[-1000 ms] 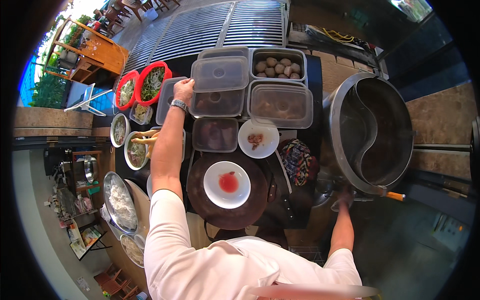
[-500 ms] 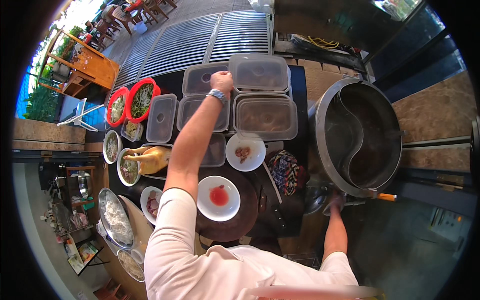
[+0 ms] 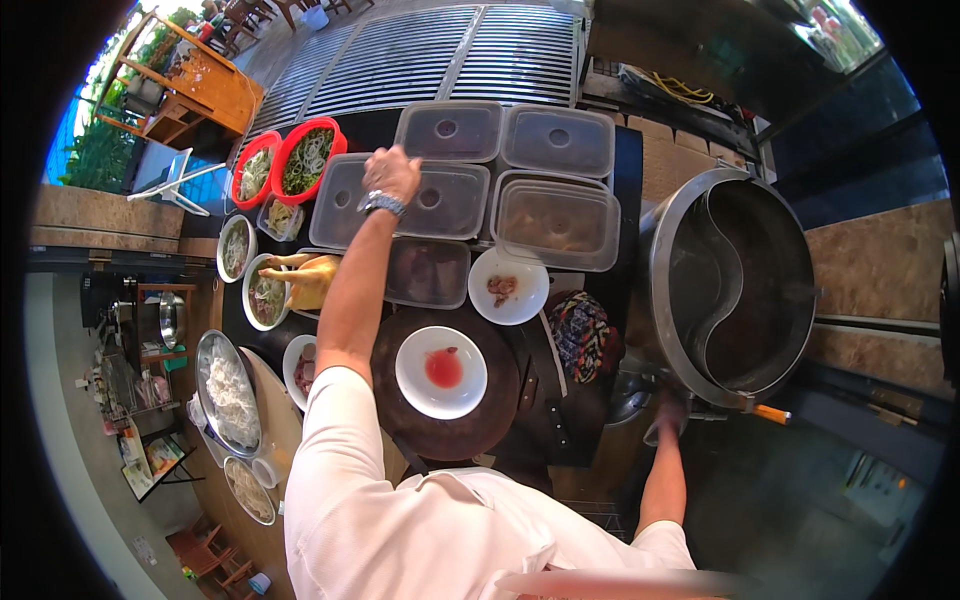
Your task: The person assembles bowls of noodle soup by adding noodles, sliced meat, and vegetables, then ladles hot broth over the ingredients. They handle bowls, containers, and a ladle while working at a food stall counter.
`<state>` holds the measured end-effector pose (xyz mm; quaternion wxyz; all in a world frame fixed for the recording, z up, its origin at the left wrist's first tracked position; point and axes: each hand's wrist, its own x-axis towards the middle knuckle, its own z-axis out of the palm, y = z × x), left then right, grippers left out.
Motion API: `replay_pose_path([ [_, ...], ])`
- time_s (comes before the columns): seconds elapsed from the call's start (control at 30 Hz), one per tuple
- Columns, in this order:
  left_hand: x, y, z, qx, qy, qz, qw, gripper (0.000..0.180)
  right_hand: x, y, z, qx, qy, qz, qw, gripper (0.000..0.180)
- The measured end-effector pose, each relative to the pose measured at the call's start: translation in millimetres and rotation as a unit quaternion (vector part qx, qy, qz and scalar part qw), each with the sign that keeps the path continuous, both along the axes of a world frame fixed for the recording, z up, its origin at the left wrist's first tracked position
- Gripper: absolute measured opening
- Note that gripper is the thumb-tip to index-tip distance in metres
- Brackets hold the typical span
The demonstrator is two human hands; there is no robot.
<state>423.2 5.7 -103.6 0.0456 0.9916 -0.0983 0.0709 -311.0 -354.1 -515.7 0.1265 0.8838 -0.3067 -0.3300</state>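
Overhead, the person's left hand (image 3: 392, 172) was stretched far forward across the dark counter (image 3: 625, 160), wrist watch (image 3: 381, 203) showing, and it rested on the lidded clear tub (image 3: 400, 200) in the second row of containers. The fingers looked curled down together onto the lid near the seam between that tub and its neighbour, though whether they gripped anything could not be told from above. Behind the hand stood two more lidded tubs (image 3: 505, 135) side by side, and to the right of it a deeper tub (image 3: 558, 225) with brownish contents. Left of the hand sat two red bowls (image 3: 285, 162) of greens and sliced onion, touching each other. Nearer the body, a smaller dark tub (image 3: 428, 272) lay just behind a round wooden board (image 3: 445, 420), and on that board sat a white plate (image 3: 441, 372) with a red smear in the middle. A second white plate (image 3: 508, 285) with a few brown scraps stood just beside the board's far right edge. The right hand (image 3: 668, 415) hung low at the counter's right end, near the base of the big divided steel pot (image 3: 735, 285); its fingers were in shadow, so their state could not be told
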Motion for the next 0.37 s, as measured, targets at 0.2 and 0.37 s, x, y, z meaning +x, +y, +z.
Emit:
replay_pose_path([
  [0.2, -17.1, 64.8, 6.7, 0.007, 0.263, 0.074, 0.962, 0.056, 29.9, 39.1, 111.5, 0.148, 0.175, 0.071, 0.971, 0.04],
  [0.37, -26.6, 76.4, 1.9, -0.048, 0.229, 0.059, 0.971, 0.061, 57.4, 73.7, 193.1, 0.163, -0.006, -0.428, 0.889, 0.045],
])
